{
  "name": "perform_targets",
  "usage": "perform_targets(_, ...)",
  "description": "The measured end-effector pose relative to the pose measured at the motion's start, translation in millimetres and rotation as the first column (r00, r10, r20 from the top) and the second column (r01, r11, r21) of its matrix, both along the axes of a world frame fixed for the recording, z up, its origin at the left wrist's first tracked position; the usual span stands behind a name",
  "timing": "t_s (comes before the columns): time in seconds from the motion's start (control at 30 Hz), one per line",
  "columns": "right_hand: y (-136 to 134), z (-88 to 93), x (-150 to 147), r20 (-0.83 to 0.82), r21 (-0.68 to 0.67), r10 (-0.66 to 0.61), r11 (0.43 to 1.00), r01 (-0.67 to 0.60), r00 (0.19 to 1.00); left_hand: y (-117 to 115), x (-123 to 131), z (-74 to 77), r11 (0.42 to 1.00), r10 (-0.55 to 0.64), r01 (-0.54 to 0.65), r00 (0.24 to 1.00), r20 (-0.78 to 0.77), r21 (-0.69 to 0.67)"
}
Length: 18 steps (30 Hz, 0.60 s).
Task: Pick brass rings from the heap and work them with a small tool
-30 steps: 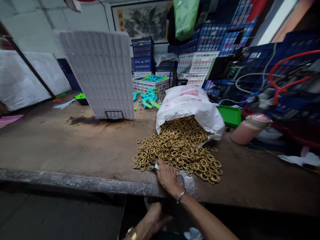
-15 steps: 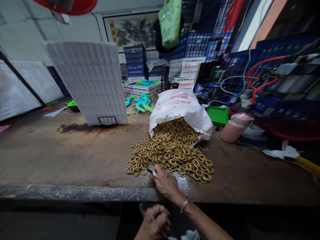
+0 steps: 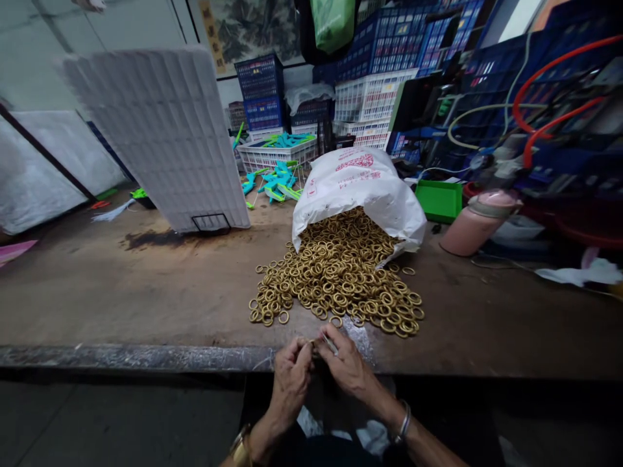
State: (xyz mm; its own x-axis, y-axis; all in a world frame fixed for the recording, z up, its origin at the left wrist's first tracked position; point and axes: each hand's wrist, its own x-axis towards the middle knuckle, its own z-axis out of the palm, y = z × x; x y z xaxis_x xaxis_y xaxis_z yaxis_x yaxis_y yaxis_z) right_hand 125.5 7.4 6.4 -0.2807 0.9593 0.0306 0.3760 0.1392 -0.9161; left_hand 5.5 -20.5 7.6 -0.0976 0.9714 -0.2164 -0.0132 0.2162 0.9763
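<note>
My left hand point(image 3: 292, 376) and my right hand point(image 3: 346, 363) meet at the table's front edge, fingertips nearly touching. Between them shows a small gold-coloured ring point(image 3: 314, 346), partly covered by the fingers; my left hand pinches it. A slim, pale tool point(image 3: 330, 344) is gripped in my right hand, mostly hidden by the fingers, so its exact kind is unclear. Just beyond the hands lies a heap of gold-coloured rings point(image 3: 341, 279), spilling from the open mouth of a white sack point(image 3: 355, 181) printed in red.
A tall white ribbed panel point(image 3: 160, 143) stands on the table point(image 3: 97, 298) at the left. Behind the sack are turquoise-green plastic pieces point(image 3: 280, 181) and stacked crates point(image 3: 263, 91). A green tray point(image 3: 439, 201) and a pink bottle point(image 3: 479, 224) sit at the right.
My right hand has drawn back from the edge of the ring heap to the table's front edge. My left hand has come up to meet it, and a ring now shows between them.
</note>
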Motion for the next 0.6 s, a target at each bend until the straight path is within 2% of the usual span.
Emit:
perform_targets(0.13, 2, 2.2, -1, -0.140, -0.194, -0.049, 0.981, 0.022, 0.989, -1, -2, 0.8, 0.997, -0.026, 0.031, 0.997, -0.068, 0.073)
perform_targets(0.23, 3, -0.1, 0, -0.167, -0.260, -0.034, 0.965, -0.011, 0.985, -1, -3, 0.1, 0.997, -0.038, 0.043, 0.997, -0.073, 0.062)
perform_targets(0.47, 5, -9.0, -2, -0.214, -0.251, -0.037, 0.968, -0.018, 0.976, -1, -1, 6.8, 0.997, -0.074, 0.074, 0.997, -0.001, 0.032)
perform_targets(0.6, 4, -9.7, -4, -0.221, -0.241, -0.050, 0.970, -0.005, 0.974, -3, -5, 6.8, 0.978, -0.160, 0.182, 0.967, 0.200, -0.100)
